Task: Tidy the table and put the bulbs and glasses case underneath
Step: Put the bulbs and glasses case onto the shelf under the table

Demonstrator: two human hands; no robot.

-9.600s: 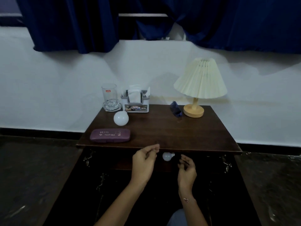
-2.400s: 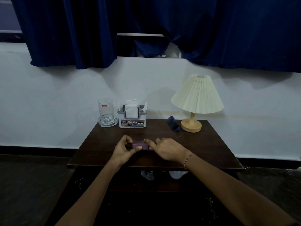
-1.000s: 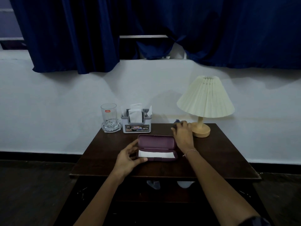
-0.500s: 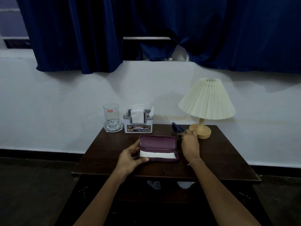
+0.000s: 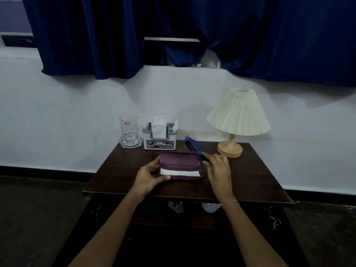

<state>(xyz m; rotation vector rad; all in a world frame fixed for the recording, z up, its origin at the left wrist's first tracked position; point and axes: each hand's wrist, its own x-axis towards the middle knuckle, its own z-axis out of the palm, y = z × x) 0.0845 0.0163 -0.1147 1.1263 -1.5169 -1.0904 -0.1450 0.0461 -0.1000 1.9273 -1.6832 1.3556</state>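
Note:
A purple glasses case point(image 5: 181, 160) lies open in the middle of the dark wooden table point(image 5: 250, 180), lid up, with a white cloth inside. My left hand point(image 5: 149, 175) grips the case's left end. My right hand point(image 5: 217, 166) holds a pair of blue glasses point(image 5: 192, 145) by one end, lifted just right of and above the case lid. Two white bulbs point(image 5: 210, 207) lie on the shelf under the table, partly hidden by its front edge.
At the table's back edge stand a clear tumbler point(image 5: 128, 130) on a glass coaster, a grey tissue holder point(image 5: 159, 136) and a cream pleated lamp point(image 5: 238, 114) with a wooden base. A white wall and blue curtains point(image 5: 173, 26) rise behind.
Both bulbs went from the tabletop to the shelf below. The case was moved to the middle and opened. My right hand picked the glasses up near the lamp and brought them toward the case.

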